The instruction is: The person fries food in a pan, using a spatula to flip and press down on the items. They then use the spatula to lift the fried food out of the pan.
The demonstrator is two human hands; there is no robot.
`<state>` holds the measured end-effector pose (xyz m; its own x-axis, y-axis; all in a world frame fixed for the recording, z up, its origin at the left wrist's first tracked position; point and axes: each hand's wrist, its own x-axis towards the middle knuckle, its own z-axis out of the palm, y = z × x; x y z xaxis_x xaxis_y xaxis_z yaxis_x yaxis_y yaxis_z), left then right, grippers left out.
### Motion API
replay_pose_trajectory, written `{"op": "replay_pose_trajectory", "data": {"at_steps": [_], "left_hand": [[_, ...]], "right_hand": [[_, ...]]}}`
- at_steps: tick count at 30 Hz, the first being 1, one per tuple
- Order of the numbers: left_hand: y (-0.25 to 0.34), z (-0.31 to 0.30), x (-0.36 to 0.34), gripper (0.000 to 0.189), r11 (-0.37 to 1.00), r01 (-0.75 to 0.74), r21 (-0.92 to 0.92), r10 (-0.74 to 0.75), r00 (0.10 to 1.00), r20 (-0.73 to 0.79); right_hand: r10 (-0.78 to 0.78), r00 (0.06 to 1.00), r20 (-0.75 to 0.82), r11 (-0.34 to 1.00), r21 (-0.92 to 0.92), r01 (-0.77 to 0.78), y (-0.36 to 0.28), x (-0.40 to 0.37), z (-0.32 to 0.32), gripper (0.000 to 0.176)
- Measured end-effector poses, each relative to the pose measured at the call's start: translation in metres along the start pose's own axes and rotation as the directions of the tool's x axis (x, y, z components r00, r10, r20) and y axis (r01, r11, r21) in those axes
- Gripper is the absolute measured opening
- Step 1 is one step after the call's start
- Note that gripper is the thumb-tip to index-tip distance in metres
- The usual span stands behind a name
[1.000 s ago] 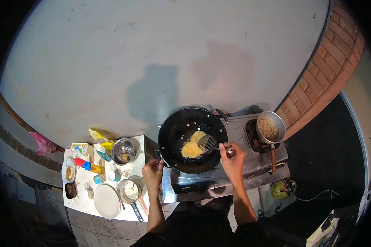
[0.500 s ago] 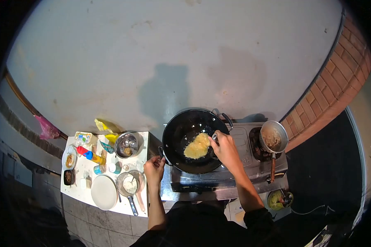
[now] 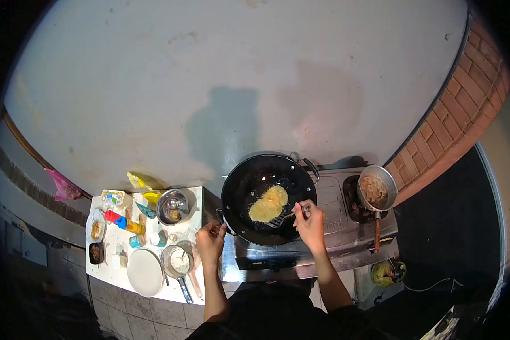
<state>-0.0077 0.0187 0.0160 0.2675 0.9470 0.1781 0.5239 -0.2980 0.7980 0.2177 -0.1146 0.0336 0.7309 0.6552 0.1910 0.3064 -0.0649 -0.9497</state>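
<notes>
Right hand (image 3: 311, 224) leans inward, fingers grasping the spatula (image 3: 277, 220); left hand (image 3: 211, 240) curls at the wok handle (image 3: 220, 215), grip unclear.

Wok (image 3: 241, 195), apparently on stove (image 3: 335, 198), left of saucepan (image 3: 388, 180).

Wok (image 3: 239, 190): black, round, deep; looped side handles; dark interior with bright specks.
Fried piece (image 3: 269, 205): golden-yellow, two-lobed, uneven edge; lying flat mid-wok.
Spatula (image 3: 276, 221): dark slotted blade at the piece's near edge, contact unclear; handle slanting right.
</notes>
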Motion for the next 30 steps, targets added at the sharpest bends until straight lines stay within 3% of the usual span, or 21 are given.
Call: {"op": "replay_pose_trajectory", "data": {"at_steps": [4,8,11,12,13,17,21,23,24,26,27,29,30], "left_hand": [[0.004,-0.008,0.001,0.031,0.998,0.050,0.036,-0.053,0.995,0.085],[-0.002,-0.006,-0.001,0.022,1.000,-0.014,-0.001,0.014,0.999,0.032],[0.000,-0.008,-0.001,0.024,0.999,-0.050,-0.021,0.051,0.998,0.026],[0.003,-0.011,0.000,0.028,1.000,0.009,0.006,-0.010,0.998,0.064],[0.005,-0.013,0.000,0.032,0.997,0.067,0.034,-0.070,0.993,0.100],[0.003,-0.014,0.000,0.033,0.999,0.045,0.017,-0.046,0.993,0.108],[-0.004,-0.011,-0.001,0.032,1.000,0.001,-0.002,-0.001,0.996,0.085],[-0.005,-0.012,-0.001,0.029,1.000,-0.022,-0.013,0.022,0.998,0.063],[-0.004,-0.013,-0.001,0.029,1.000,-0.015,-0.025,0.017,0.997,0.069],[-0.005,-0.015,-0.003,0.029,0.999,-0.004,-0.036,0.007,0.998,0.069],[-0.006,-0.015,-0.002,0.028,0.999,-0.015,-0.035,0.018,0.997,0.077],[-0.007,-0.016,-0.002,0.027,0.999,-0.030,-0.033,0.032,0.996,0.082],[-0.008,-0.017,-0.002,0.026,0.999,-0.025,-0.038,0.028,0.996,0.084]], "right_hand": [[0.054,0.996,-0.078,0.992,0.114,-0.044,0.011,-0.015,0.005,0.016],[0.114,0.985,-0.126,0.965,0.249,-0.080,0.010,-0.032,0.003,0.016],[0.105,0.986,-0.132,0.971,0.230,-0.073,0.001,-0.041,-0.002,0.015],[0.107,0.985,-0.138,0.971,0.226,-0.074,0.000,-0.043,-0.003,0.015],[0.084,0.988,-0.126,0.978,0.201,-0.058,-0.001,-0.044,-0.004,0.015],[0.013,0.994,-0.108,0.992,0.129,0.001,-0.006,-0.048,-0.004,0.016],[0.056,0.990,-0.130,0.991,0.132,-0.038,-0.020,-0.043,-0.003,0.013],[-0.003,0.995,-0.104,0.999,-0.040,-0.001,-0.025,-0.038,-0.005,0.013],[-0.008,0.995,-0.100,0.999,-0.041,0.004,-0.028,-0.037,-0.007,0.013],[-0.108,0.993,0.053,0.977,-0.178,0.115,-0.037,-0.036,-0.008,0.014],[-0.110,0.992,0.056,0.977,-0.177,0.118,-0.042,-0.035,-0.008,0.014],[-0.307,0.949,0.070,0.915,-0.253,0.315,-0.049,-0.035,-0.006,0.011],[-0.308,0.949,0.069,0.915,-0.253,0.316,-0.052,-0.035,-0.005,0.011]]}}
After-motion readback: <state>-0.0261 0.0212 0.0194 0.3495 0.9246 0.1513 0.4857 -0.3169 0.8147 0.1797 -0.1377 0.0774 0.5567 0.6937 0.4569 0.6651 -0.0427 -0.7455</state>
